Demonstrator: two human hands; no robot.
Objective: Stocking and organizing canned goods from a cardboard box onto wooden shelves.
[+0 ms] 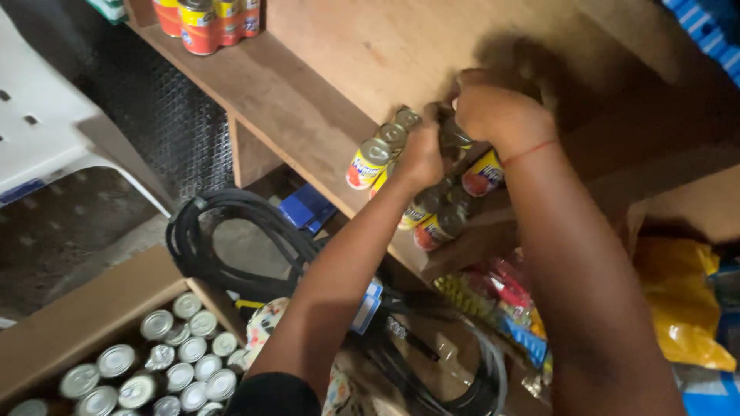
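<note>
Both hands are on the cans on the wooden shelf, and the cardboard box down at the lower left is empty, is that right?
Not quite. The head view shows the cardboard box is full of silver-topped cans, not empty. The rest holds: the left hand and right hand are both on the cans on the wooden shelf.

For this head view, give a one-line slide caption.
Both hands, left hand and right hand, grip cans on a wooden shelf.

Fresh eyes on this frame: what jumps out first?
Both hands meet over a cluster of small yellow-and-red labelled tin cans on the brown wooden shelf at centre: the left hand and right hand both grip cans there. At bottom left, an open cardboard box packed with silver-topped cans draws the eye, with a coil of thick black cable beside it.
</note>
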